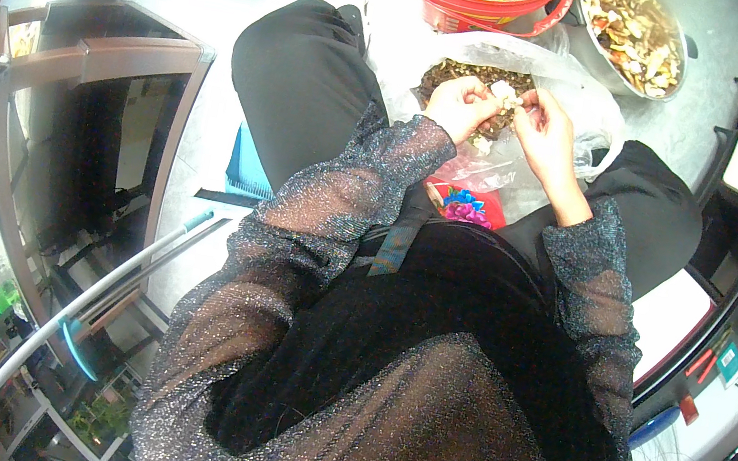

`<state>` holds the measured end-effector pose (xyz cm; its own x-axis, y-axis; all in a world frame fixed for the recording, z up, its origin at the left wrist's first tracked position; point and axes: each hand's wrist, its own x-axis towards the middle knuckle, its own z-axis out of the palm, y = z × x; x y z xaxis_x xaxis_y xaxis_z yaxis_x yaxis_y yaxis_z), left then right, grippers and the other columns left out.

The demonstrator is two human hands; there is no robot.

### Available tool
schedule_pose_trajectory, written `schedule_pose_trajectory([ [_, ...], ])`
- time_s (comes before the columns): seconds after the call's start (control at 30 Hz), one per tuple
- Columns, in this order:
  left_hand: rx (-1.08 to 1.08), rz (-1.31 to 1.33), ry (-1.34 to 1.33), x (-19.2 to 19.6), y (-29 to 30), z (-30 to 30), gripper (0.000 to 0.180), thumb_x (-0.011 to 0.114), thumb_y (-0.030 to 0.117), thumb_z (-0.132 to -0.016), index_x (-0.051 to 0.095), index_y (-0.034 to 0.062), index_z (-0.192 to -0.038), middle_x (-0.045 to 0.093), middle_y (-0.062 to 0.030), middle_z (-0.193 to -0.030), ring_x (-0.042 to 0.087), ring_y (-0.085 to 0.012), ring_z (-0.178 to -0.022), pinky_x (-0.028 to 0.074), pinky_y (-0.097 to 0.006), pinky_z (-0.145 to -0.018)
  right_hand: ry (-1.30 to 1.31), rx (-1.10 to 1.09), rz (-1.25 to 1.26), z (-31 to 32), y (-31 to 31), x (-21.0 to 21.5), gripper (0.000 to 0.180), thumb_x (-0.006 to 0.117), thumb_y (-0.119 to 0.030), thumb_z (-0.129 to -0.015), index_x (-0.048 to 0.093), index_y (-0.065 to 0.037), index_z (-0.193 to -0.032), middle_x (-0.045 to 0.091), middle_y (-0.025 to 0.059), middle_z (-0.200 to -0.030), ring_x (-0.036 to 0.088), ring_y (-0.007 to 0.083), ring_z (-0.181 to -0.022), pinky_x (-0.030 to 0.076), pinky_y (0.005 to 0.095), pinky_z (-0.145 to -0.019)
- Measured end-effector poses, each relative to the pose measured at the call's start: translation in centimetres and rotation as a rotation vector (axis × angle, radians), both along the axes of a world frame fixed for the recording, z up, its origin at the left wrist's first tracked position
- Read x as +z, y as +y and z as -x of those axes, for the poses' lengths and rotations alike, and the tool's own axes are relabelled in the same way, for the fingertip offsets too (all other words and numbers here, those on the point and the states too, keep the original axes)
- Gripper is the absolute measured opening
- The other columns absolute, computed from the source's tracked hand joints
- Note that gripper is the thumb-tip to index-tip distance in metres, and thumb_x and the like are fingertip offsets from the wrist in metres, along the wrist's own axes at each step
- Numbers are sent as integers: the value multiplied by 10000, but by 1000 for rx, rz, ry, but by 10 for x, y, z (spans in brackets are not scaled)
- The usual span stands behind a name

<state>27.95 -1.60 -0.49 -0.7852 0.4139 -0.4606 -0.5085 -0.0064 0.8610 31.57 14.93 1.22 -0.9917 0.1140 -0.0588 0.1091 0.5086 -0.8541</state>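
Note:
Between my fingertips is a pale, crumpled, irregular piece (506,94) that looks like dried food; its kind is unclear. My left hand (462,104) pinches it from one side, and my right hand (543,135) grips the other side with thumb and fingers. Both hands are over a clear plastic bag (593,97) spread between my knees. Inside the bag lie many dark brown pieces (442,74), partly covered by my hands. Below my hands, a red item with blue and purple flowers (466,209) shows near my lap.
Beyond the bag stands a red bucket (481,11) with brownish pieces inside. A metal bowl (667,89) of yellow-brown slices is at its right. A blue dustpan (248,168) lies left of my leg, near a long pale pole (103,293) and a brown-framed panel (107,59).

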Motion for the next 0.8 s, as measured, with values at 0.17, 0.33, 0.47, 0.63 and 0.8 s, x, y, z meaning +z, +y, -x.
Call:
schedule_pose_trajectory([
  [0.17,23,-11,8,-4,1,1,138,636,146,-852,602,13,-873,612,-18,-739,558,-89,-612,465,-238,-592,-31,-39,39,-1,9,-13,114,574,-88,-809,612,-14,-886,584,55,-706,485,103,-573,413,258,-562],
  [0.33,13,244,328,5,3,-2,129,667,135,-794,605,25,-820,611,-27,-689,574,-102,-599,466,-257,-569,-139,-73,64,2,22,-18,103,568,-66,-850,614,-13,-926,570,0,-782,474,62,-651,396,216,-603],
  [0.47,-36,518,685,22,3,-7,126,668,149,-750,603,49,-787,612,-73,-667,609,-206,-605,482,-339,-584,-23,-38,106,5,27,-12,142,584,-37,-846,614,-15,-983,554,-32,-874,455,36,-717,381,187,-637],
  [0.63,-180,676,963,34,1,-6,146,648,190,-755,605,64,-814,618,-113,-754,611,-304,-732,476,-413,-672,19,53,123,6,21,7,187,611,-25,-817,614,-19,-1003,556,-29,-900,418,31,-691,364,177,-626],
  [0.8,-240,753,1086,35,2,-7,145,614,218,-780,580,78,-773,601,-111,-735,596,-298,-739,441,-412,-700,81,117,53,5,10,21,170,650,-43,-760,633,-28,-929,561,26,-804,434,93,-583,384,242,-557],
])
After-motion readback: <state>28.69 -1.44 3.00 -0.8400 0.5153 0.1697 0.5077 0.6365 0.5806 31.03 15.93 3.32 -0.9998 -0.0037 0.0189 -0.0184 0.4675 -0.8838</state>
